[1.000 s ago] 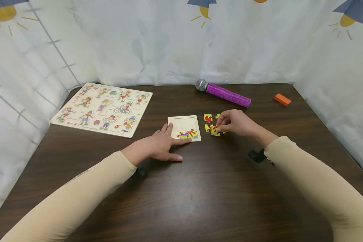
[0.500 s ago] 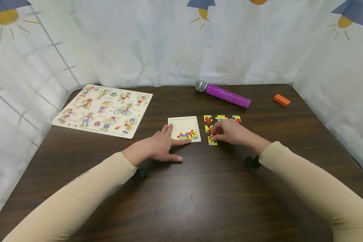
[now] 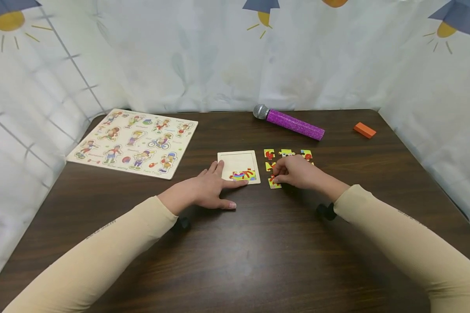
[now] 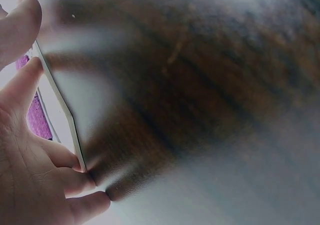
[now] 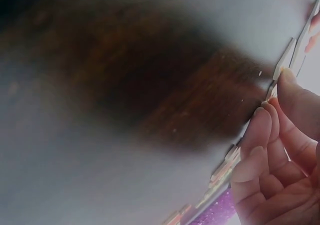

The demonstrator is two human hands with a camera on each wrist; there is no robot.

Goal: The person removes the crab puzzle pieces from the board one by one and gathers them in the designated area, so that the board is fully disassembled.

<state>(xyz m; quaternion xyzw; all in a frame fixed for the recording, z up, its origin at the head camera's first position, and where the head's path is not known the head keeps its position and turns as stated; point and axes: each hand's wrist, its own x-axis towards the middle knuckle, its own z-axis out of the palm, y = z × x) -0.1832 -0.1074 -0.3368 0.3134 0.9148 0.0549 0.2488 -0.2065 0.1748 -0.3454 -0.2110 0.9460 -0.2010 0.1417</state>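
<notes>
A small square wooden puzzle tray [image 3: 239,159] lies in the middle of the table, with joined red, yellow and multicoloured pieces [image 3: 243,174] along its near side. My left hand [image 3: 203,190] rests with spread fingers on the tray's left and near edges. Just right of the tray, my right hand [image 3: 296,172] holds a yellow-and-red jigsaw piece [image 3: 275,184] at its fingertips, down at the table. In the right wrist view the thumb touches that thin piece [image 5: 284,61]. Other loose jigsaw pieces, such as a yellow-and-red one [image 3: 269,154], lie beyond and partly under the right hand.
A larger wooden board [image 3: 141,137] with sports figures lies at the back left. Behind the loose pieces is a purple glitter microphone [image 3: 293,123]. An orange block [image 3: 364,130] lies at the back right. A patterned white curtain [image 3: 219,65] hangs along the table's far edge.
My right hand has drawn the jigsaw piece out of the loose group, towards me and slightly left, then barely moved. My left hand has stayed on the tray.
</notes>
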